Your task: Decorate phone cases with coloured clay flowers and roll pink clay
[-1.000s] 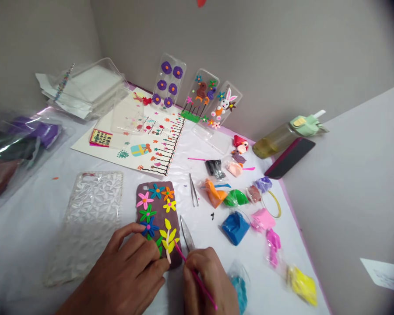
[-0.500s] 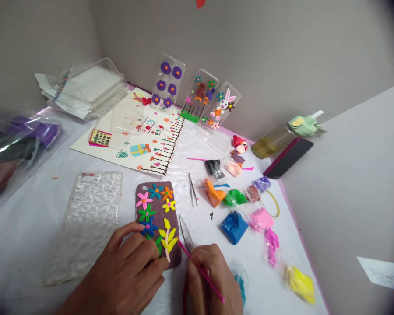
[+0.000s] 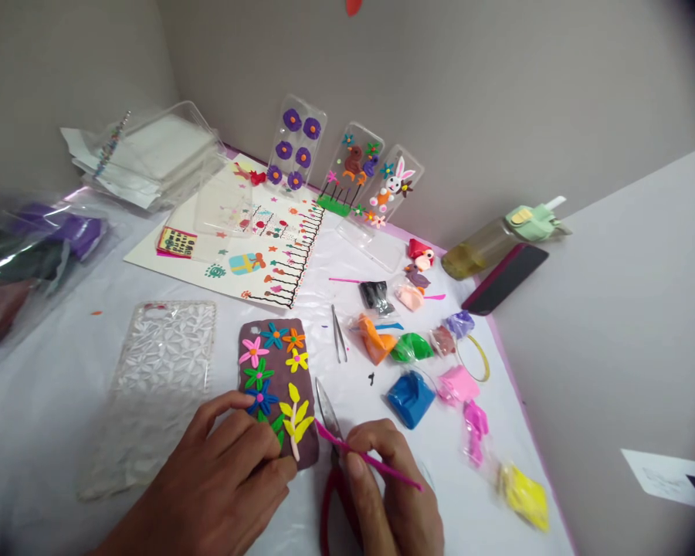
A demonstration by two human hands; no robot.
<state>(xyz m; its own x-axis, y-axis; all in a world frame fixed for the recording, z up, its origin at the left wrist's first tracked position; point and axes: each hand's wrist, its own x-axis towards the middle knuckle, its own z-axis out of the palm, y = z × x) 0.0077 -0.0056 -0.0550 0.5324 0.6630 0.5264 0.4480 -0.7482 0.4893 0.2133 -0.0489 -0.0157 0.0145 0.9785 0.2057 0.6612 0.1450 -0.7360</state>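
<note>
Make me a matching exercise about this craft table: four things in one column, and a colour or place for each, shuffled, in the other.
1. Magenta modelling tool
2. Scissors
3. Brown clay slab
4. Tweezers

A. Red handles
B. Beside the orange clay
C. In the right hand
D. Under the left hand's fingers

Pairs: 1-C, 2-A, 3-D, 4-B

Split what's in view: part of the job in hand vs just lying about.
In the job:
brown flowered slab
pink tool in right hand
probably scissors, blue clay packet

Lying about, by the look of it:
bottle
yellow ring
drawn-on sheet
</note>
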